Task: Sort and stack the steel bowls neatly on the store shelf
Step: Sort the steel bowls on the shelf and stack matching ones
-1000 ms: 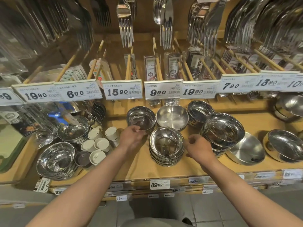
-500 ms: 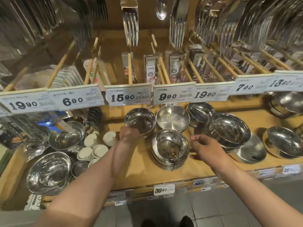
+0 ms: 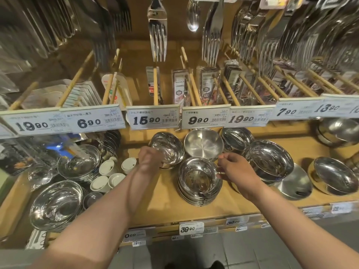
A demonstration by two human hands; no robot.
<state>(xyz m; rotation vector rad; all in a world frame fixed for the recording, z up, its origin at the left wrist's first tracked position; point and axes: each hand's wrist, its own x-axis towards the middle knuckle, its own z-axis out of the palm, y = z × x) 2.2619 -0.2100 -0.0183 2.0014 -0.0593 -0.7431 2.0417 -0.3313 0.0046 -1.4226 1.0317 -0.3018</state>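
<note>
A wooden shelf [image 3: 167,199] carries many shiny steel bowls. Near the middle of its front edge stands a stack of bowls [image 3: 200,181], each bowl sitting inside the next; the top one has nothing in it. The right hand [image 3: 238,171] is beside this stack with its fingers [image 3: 223,158] loosely curled at the rim, not squeezing anything.

The left hand [image 3: 149,158] is clamped on the near rim of a single bowl [image 3: 168,147] farther back, and that bowl looks tilted. Just beside it, toward the back edge, sits a dull steel bowl [image 3: 203,143] with nothing inside, and next to that a small stack [image 3: 236,138]. A bigger stack [image 3: 271,161] stands to the right, and a flat steel lid [image 3: 296,184] leans under it.

Toward the left end are more nested bowls [image 3: 55,205] and some small white cups [image 3: 107,175].

Price tags [image 3: 155,118] hang above the bowls. They read 19.90, 6.90, 15.90, 9.90, 19.90, 7.90 and 13.90. A tag [image 3: 191,228] on the front edge reads 39.90. The small print is too blurry to read. Forks [image 3: 158,30] hang higher up.
</note>
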